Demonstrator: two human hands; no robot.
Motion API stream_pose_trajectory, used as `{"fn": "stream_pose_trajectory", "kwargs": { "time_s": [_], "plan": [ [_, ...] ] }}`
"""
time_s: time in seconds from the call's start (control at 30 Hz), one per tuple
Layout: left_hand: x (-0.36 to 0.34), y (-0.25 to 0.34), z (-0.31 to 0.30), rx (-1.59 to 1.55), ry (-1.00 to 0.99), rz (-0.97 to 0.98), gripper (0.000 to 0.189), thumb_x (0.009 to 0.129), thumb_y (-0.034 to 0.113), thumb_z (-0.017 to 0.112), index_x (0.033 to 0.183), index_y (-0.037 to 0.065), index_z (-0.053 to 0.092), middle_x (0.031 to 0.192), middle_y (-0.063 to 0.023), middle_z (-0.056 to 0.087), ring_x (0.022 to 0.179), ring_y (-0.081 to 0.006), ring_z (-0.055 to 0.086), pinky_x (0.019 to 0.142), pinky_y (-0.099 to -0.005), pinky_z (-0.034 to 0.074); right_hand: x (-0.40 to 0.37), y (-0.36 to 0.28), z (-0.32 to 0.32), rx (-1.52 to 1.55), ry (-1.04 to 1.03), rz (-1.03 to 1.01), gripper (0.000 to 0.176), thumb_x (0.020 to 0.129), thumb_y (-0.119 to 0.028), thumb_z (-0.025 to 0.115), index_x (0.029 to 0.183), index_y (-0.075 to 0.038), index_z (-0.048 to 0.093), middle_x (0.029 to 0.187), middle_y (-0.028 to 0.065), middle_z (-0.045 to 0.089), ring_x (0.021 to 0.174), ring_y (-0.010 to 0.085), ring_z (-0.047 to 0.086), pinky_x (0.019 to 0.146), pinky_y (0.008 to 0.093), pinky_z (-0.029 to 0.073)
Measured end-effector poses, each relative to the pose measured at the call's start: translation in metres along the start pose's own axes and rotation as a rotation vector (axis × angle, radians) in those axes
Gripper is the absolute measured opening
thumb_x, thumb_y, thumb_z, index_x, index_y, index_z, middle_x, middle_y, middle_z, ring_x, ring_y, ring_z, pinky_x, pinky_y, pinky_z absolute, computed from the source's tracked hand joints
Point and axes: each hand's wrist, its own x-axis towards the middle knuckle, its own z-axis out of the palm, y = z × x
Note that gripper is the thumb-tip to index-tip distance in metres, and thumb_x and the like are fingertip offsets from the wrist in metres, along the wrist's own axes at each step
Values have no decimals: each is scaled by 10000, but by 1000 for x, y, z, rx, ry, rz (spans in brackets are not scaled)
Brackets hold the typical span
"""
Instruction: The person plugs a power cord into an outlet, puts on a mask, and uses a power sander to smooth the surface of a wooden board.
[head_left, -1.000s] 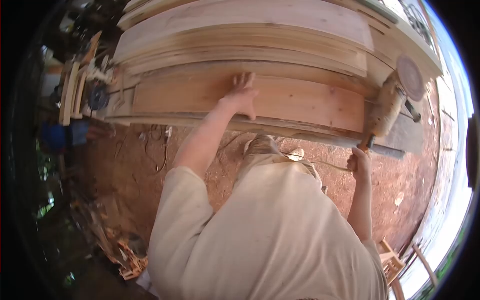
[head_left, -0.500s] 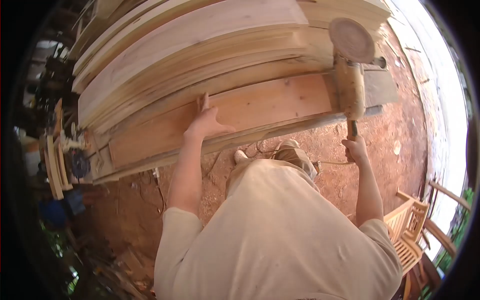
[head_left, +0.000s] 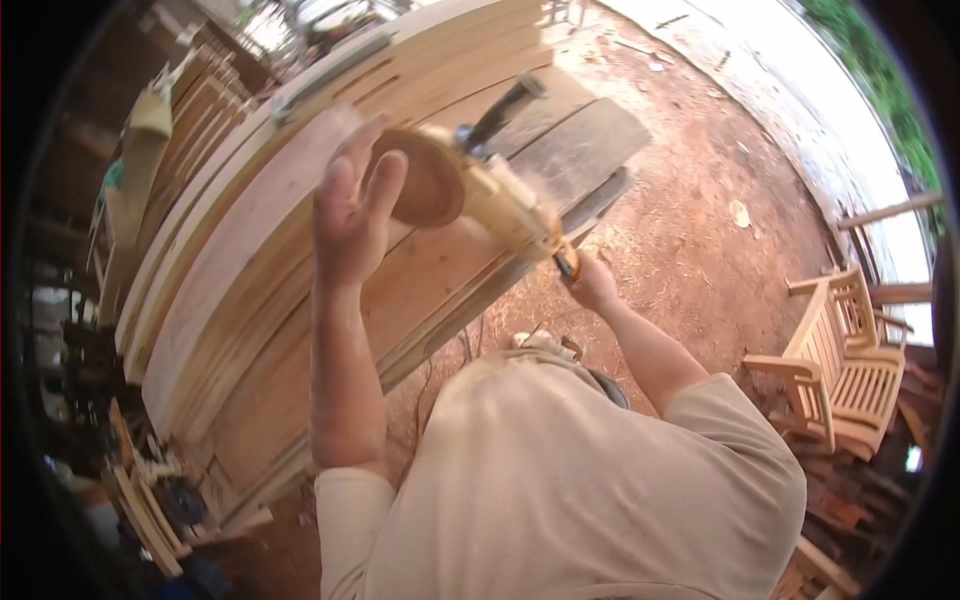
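My right hand is wrapped round the rear grip of a yellow disc sander. The sander is held up over the bench, its round brown sanding disc facing toward me and the left. A dark side handle sticks out from its head, with nobody's fingers on it. Raised in the air, my left hand is open, fingers apart and slightly blurred, overlapping the disc's left edge in this view. Below both lies a flat reddish wooden board along the near side of the bench.
Long pale planks are stacked behind the board. A grey slab forms the bench's right end. To the right, a slatted wooden chair stands on the dirt floor, which is strewn with shavings. Wood scraps lie at lower left.
My left hand has lifted off the board and risen toward the sander. The right hand has swung the sander left, its disc now near my left hand. The view has turned toward the right.
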Motion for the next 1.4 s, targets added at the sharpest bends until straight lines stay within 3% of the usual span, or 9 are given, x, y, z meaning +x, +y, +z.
{"fn": "stream_pose_trajectory", "kwargs": {
  "time_s": [0.13, 0.23, 0.37, 0.43, 0.7, 0.87, 1.03, 1.13, 1.4],
  "plan": [
    [20, -29, 61, 86, 32, -189, 668, 1066, 392, 547, 1510, -82, 390, 1589, -217, 382, 1476, -271, 366, 1212, -386, 266, 5, 5, -21, -110, -73, -67, 182, 967, -206, 572, 1114, -100, 556, 940, 155, 700, 899, 347, 710, 788, 467, 567],
    [33, -51, 95, -124, 94, -271, 764, 1021, 491, 598, 1463, -111, 437, 1451, -218, 518, 1352, -265, 495, 1141, -368, 361, 8, 4, -31, -154, -2, -132, 196, 952, -210, 599, 1082, -72, 551, 939, 146, 698, 882, 343, 707, 764, 470, 564],
    [22, -44, 90, -27, 518, -410, 547, 938, 492, 729, 962, -38, 598, 865, -89, 624, 772, -166, 595, 728, -321, 511, 25, 7, -40, -169, 132, -344, 219, 888, -176, 644, 1069, -77, 571, 954, 145, 693, 919, 342, 705, 788, 454, 557],
    [-14, -35, 68, -28, 578, -434, 481, 937, 443, 748, 853, 16, 542, 779, -51, 585, 706, -142, 563, 685, -296, 497, 22, -2, -59, -257, 30, -345, 231, 866, -144, 657, 1070, -79, 571, 963, 147, 692, 931, 345, 701, 797, 458, 552],
    [-156, 7, -14, 101, 308, -360, 223, 913, 89, 663, 1074, -38, 575, 931, -65, 627, 814, -131, 582, 758, -274, 487, -31, -38, -88, -63, -523, -252, 531, 627, -116, 806, 1138, -114, 662, 997, 137, 723, 958, 350, 693, 825, 470, 536],
    [-203, 41, -93, -134, -71, -1046, 415, 879, 110, 670, 1240, -52, 543, 1026, -120, 676, 859, -135, 629, 733, -324, 522, -70, -84, -111, 111, -1130, -25, 733, 630, -119, 827, 1326, -68, 603, 1028, 115, 705, 1000, 262, 678, 879, 388, 520],
    [-245, -18, -60, 620, -383, -1235, 379, 782, 177, 787, 1074, -42, 681, 864, -105, 726, 750, -214, 669, 731, -374, 535, -94, -103, -102, 30, -1134, -147, 671, 660, -148, 819, 1288, -56, 601, 1049, 113, 690, 989, 239, 648, 912, 363, 494],
    [-265, -31, -39, 339, 48, -1090, 340, 776, 215, 801, 1001, -25, 716, 861, -131, 741, 749, -221, 677, 747, -378, 535, -97, -83, -81, 50, -1030, -270, 608, 682, -96, 806, 1260, -48, 620, 1049, 86, 680, 985, 195, 633, 875, 343, 504],
    [-245, -11, -31, 528, 81, -1101, 320, 789, 214, 758, 1035, 9, 729, 885, -213, 737, 890, -324, 742, 768, -407, 540, -103, -121, -110, -6, -902, -111, 454, 694, -51, 791, 1130, -31, 666, 875, 51, 666, 821, 171, 629, 782, 331, 504]
  ]
}}
